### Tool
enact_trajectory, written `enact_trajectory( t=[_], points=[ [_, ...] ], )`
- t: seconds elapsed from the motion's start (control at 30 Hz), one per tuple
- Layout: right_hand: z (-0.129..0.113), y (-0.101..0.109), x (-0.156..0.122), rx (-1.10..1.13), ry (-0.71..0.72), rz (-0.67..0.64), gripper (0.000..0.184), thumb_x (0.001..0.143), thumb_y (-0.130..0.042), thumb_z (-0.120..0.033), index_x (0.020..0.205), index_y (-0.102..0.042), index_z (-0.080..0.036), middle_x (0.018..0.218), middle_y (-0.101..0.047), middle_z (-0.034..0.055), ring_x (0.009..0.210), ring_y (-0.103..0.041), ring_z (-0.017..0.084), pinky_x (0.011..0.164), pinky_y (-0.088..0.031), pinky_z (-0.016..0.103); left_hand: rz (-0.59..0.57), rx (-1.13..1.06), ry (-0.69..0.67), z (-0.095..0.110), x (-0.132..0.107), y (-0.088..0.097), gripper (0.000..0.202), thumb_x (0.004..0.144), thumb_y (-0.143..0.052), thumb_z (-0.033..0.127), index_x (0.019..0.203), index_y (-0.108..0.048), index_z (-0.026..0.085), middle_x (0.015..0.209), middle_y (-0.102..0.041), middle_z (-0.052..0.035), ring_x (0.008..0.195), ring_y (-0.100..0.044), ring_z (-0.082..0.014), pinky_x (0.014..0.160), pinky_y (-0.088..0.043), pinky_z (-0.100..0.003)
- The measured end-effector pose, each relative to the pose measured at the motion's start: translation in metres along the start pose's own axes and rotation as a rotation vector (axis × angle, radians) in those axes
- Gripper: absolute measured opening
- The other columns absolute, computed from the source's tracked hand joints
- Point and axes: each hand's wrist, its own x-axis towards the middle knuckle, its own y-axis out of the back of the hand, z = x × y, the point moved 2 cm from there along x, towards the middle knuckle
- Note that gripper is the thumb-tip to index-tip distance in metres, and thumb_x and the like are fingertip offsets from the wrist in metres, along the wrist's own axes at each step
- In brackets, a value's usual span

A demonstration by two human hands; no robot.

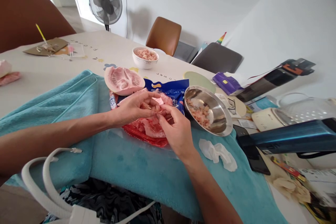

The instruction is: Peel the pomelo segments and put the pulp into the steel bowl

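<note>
Both hands are closed on one pomelo segment [152, 106], held just above the pile of pink peel [149, 127] on the blue bag [170, 92]; the left hand [131, 108] pinches from the left, the right hand [175, 129] from the near side. Which membrane edge is gripped cannot be told, as fingers cover it. Skin is best torn off slowly, close to the steel bowl [217, 119] at right, so loosened pulp is dropped in cleanly.
</note>
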Motion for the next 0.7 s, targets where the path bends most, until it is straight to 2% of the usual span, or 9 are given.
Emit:
enact_trajectory(
  t=[0.23,0.43,0.53,0.7],
  points=[
    [-0.0023,-0.0007,0.0036,0.266,-0.247,-0.058,0.023,0.076,-0.069,-0.029,0.097,-0.065,-0.019,0.081,-0.071,0.0021,0.072,-0.065,0.015,0.065,-0.053,0.027,0.019,0.02,-0.025,-0.0048,0.0011,0.0039,0.048,0.08,-0.07,0.017,0.126,-0.055,0.016,0.097,-0.067,-0.0035,0.087,-0.065,-0.0134,0.072,-0.053,-0.023],
    [-0.0011,0.0021,0.0047,0.32,-0.276,-0.085,0.015,0.077,-0.07,-0.032,0.086,-0.07,-0.02,0.071,-0.068,-0.0013,0.062,-0.061,0.013,0.062,-0.05,0.027,-0.015,-0.006,-0.076,-0.0069,0.0004,0.0032,0.048,0.082,-0.065,0.011,0.129,-0.054,0.018,0.092,-0.068,-0.0008,0.082,-0.065,-0.0104,0.073,-0.053,-0.02],
    [-0.0008,0.0034,0.0051,0.292,-0.269,-0.075,0.019,0.075,-0.073,-0.032,0.089,-0.072,-0.02,0.075,-0.07,-0.0007,0.065,-0.062,0.013,0.065,-0.049,0.027,-0.002,0.044,-0.122,-0.0044,-0.0002,0.001,0.053,0.081,-0.064,0.009,0.132,-0.052,0.018,0.092,-0.068,-0.0015,0.082,-0.065,-0.0104,0.073,-0.053,-0.02],
    [-0.0017,0.0016,0.0054,0.35,-0.293,-0.149,0.02,0.075,-0.075,-0.034,0.088,-0.072,-0.019,0.081,-0.072,0.0009,0.072,-0.064,0.014,0.068,-0.05,0.027,-0.007,0.189,-0.239,0.0018,-0.0024,-0.0032,0.066,0.079,-0.066,0.01,0.141,-0.044,0.021,0.101,-0.068,-0.0046,0.083,-0.065,-0.0117,0.067,-0.051,-0.019]
  ],
)
